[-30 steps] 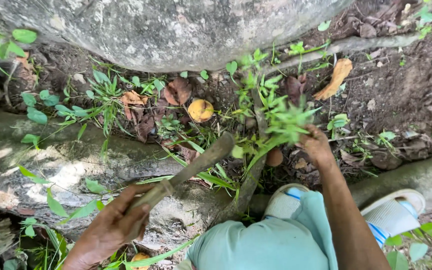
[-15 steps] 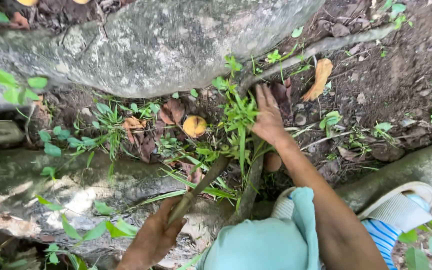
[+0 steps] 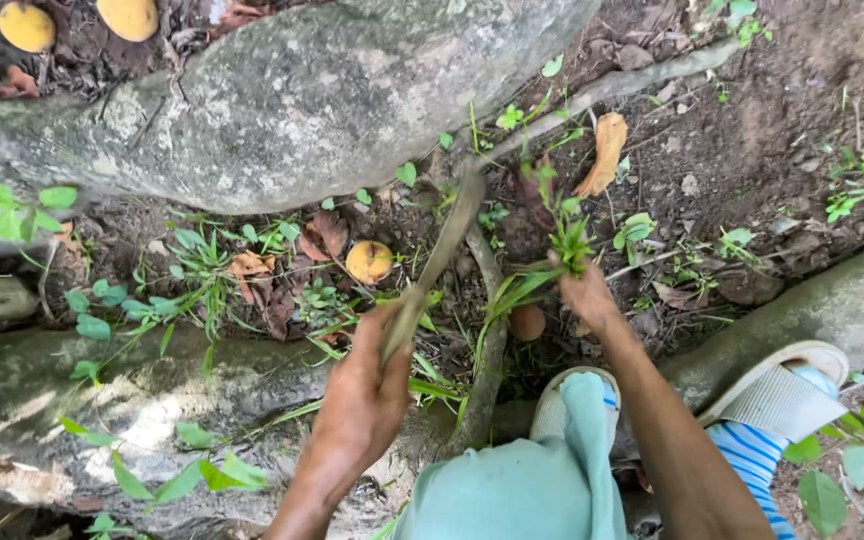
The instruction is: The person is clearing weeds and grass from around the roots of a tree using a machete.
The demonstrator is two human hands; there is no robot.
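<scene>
- Head view, looking straight down at bare soil between thick grey tree roots.
- The left hand (image 3: 367, 395) is closed around the handle of a long blade (image 3: 439, 262), which angles up and to the right, its tip near the large grey root (image 3: 282, 110) that crosses the top of the ground.
- The right hand (image 3: 584, 295) is closed on a tuft of green grass (image 3: 542, 270), pinching its stems together above the soil; the leaves spread up and to the left of the fingers.
- The blade's upper part lies just left of the tuft; whether it touches the grass cannot be told.
- A thin root (image 3: 487, 340) runs up the middle between the 2 hands.
- A round yellow fruit (image 3: 369, 261) lies on the soil left of the blade, among brown dead leaves and small weeds.
- 2 more yellow fruits (image 3: 128, 16) sit at the top left corner, beyond the large root.
- A dry orange leaf (image 3: 604, 150) lies upper right of the tuft.
- At the bottom edge, a pale green knee (image 3: 522, 490) and a white sandal (image 3: 787, 390) show.
</scene>
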